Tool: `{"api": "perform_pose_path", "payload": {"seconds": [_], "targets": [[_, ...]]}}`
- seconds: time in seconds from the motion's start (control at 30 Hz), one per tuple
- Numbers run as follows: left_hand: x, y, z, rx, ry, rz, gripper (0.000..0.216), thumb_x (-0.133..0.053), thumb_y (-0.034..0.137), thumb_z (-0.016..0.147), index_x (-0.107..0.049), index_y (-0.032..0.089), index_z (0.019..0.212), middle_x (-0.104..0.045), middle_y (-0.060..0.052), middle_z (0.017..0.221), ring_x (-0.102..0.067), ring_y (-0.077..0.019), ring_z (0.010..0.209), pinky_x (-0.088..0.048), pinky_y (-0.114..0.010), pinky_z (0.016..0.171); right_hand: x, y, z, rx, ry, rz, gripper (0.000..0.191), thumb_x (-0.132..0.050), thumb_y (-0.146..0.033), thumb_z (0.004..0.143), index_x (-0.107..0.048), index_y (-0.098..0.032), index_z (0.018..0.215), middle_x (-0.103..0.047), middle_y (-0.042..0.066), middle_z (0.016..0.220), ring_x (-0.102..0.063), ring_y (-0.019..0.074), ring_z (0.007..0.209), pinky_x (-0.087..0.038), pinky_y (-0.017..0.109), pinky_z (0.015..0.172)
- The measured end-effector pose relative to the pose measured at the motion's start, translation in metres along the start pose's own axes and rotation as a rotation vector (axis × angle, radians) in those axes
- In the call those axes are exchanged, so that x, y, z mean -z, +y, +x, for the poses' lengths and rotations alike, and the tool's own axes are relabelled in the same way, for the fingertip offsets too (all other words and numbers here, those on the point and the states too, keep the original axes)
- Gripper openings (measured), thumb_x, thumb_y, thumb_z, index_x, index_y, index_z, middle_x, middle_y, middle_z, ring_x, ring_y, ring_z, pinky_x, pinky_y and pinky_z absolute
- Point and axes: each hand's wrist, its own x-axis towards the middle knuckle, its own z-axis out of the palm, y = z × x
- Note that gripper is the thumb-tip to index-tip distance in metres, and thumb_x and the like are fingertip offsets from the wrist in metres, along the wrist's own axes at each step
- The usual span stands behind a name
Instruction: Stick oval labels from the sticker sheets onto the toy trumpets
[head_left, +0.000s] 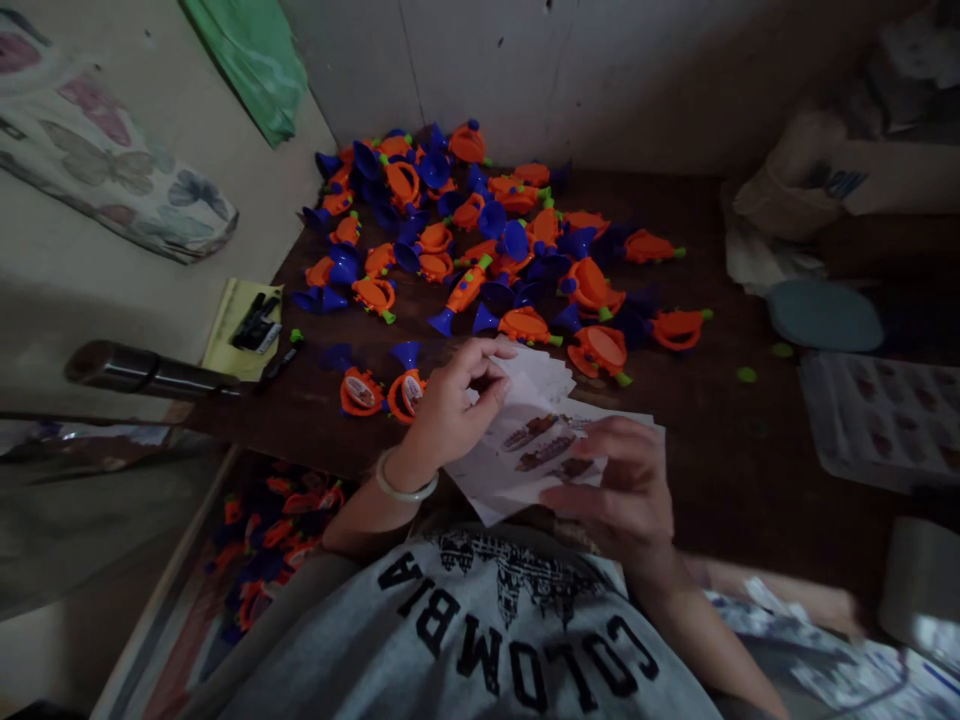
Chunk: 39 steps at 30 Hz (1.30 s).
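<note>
Both of my hands are on a stack of white sticker sheets printed with small pictures, lying at the near edge of the dark wooden table. My left hand, with a pale bangle on the wrist, pinches the top sheet's far corner with curled fingers. My right hand grips the sheets' right side, fingers bent over the paper. Just left of my left hand stand two orange-and-blue toy trumpets with stickers on them. A big heap of the same toys covers the table's far part.
A box of more orange-and-blue toys sits on the floor at the lower left. A yellow pad with black items and a metal bar lie at the left. A blister tray and a blue lid are at the right.
</note>
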Motion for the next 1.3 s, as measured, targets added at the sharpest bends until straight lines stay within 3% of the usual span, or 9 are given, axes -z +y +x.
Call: {"api": "perform_pose_path", "payload": {"seconds": [0.1,0.27,0.4,0.63,0.77,0.9,1.13,1.2,1.3], "targets": [[0.002,-0.002,0.002,-0.017,-0.030,0.003,0.025,-0.062,0.016,0.097,-0.060,0.021,0.121,-0.072,0.002,0.085,-0.067,-0.0104,0.076,-0.047,-0.023,0.071,0.001,0.004,0.003,-0.093,-0.045,-0.022,0.046,-0.075,-0.010,0.091,-0.075,-0.043,0.123,-0.061,0.004,0.130,-0.064,0.0267,0.125,-0.063,0.049,0.100],[0.001,-0.006,0.003,-0.010,-0.056,-0.023,0.027,-0.065,0.020,0.097,-0.060,0.023,0.124,-0.073,0.003,0.082,-0.064,-0.0102,0.071,-0.047,-0.022,0.066,-0.011,0.012,0.001,-0.069,-0.077,-0.042,0.088,-0.066,0.001,0.093,-0.039,-0.044,0.163,-0.067,0.007,0.135,-0.074,0.0157,0.103,-0.068,0.027,0.077],[0.001,-0.009,0.004,-0.014,-0.100,0.090,0.025,-0.062,0.018,0.096,-0.061,0.023,0.121,-0.074,0.003,0.083,-0.065,-0.0109,0.070,-0.047,-0.022,0.068,-0.015,0.010,-0.002,-0.120,-0.103,-0.005,0.086,-0.065,-0.004,0.096,-0.032,-0.041,0.166,-0.081,0.001,0.107,-0.079,0.0169,0.090,-0.069,0.030,0.076],[-0.003,-0.011,0.005,-0.045,-0.165,0.171,0.028,-0.063,0.019,0.095,-0.062,0.023,0.123,-0.076,-0.001,0.092,-0.070,-0.0126,0.077,-0.051,-0.024,0.074,-0.019,0.005,0.000,-0.255,-0.097,0.024,0.063,-0.066,-0.008,0.095,-0.048,-0.034,0.150,-0.082,-0.005,0.088,-0.079,0.0175,0.076,-0.066,0.033,0.076],[-0.006,-0.018,0.012,-0.036,-0.194,0.179,0.029,-0.060,0.018,0.093,-0.062,0.022,0.122,-0.074,0.001,0.087,-0.068,-0.0125,0.073,-0.050,-0.024,0.071,-0.022,0.009,-0.006,-0.126,-0.102,-0.089,0.047,-0.064,-0.004,0.095,-0.062,-0.032,0.132,-0.080,-0.002,0.086,-0.074,0.0171,0.074,-0.061,0.029,0.068],[-0.012,-0.035,0.030,-0.004,-0.182,0.212,0.027,-0.060,0.016,0.092,-0.062,0.022,0.118,-0.074,0.002,0.084,-0.068,-0.0125,0.072,-0.051,-0.024,0.073,-0.018,0.012,-0.020,0.053,-0.144,-0.186,0.056,-0.068,0.003,0.090,-0.061,-0.024,0.139,-0.081,0.002,0.093,-0.070,0.0192,0.085,-0.058,0.031,0.074],[-0.041,-0.074,0.075,-0.069,-0.251,0.597,0.020,-0.060,0.016,0.100,-0.068,0.019,0.118,-0.078,-0.010,0.116,-0.073,-0.0242,0.112,-0.057,-0.038,0.099,-0.006,-0.003,-0.018,0.204,-0.182,0.072,0.040,-0.063,0.001,0.094,-0.067,-0.022,0.127,-0.078,0.000,0.092,-0.063,0.0173,0.086,-0.052,0.036,0.080],[-0.038,-0.083,0.088,-0.134,-0.210,0.650,0.020,-0.062,0.017,0.100,-0.069,0.018,0.119,-0.075,-0.013,0.124,-0.068,-0.0264,0.124,-0.052,-0.043,0.110,-0.007,-0.004,-0.014,0.170,-0.177,0.097,0.050,-0.063,0.001,0.094,-0.063,-0.024,0.138,-0.078,0.000,0.090,-0.064,0.0173,0.084,-0.054,0.035,0.078],[-0.015,-0.094,0.109,-0.032,0.052,0.803,0.028,-0.059,0.019,0.101,-0.066,0.015,0.128,-0.069,-0.019,0.134,-0.062,-0.0312,0.132,-0.046,-0.047,0.116,-0.011,-0.004,-0.012,0.111,-0.153,0.080,0.072,-0.066,0.002,0.092,-0.050,-0.028,0.156,-0.078,-0.001,0.085,-0.063,0.0176,0.078,-0.055,0.032,0.071]]}}
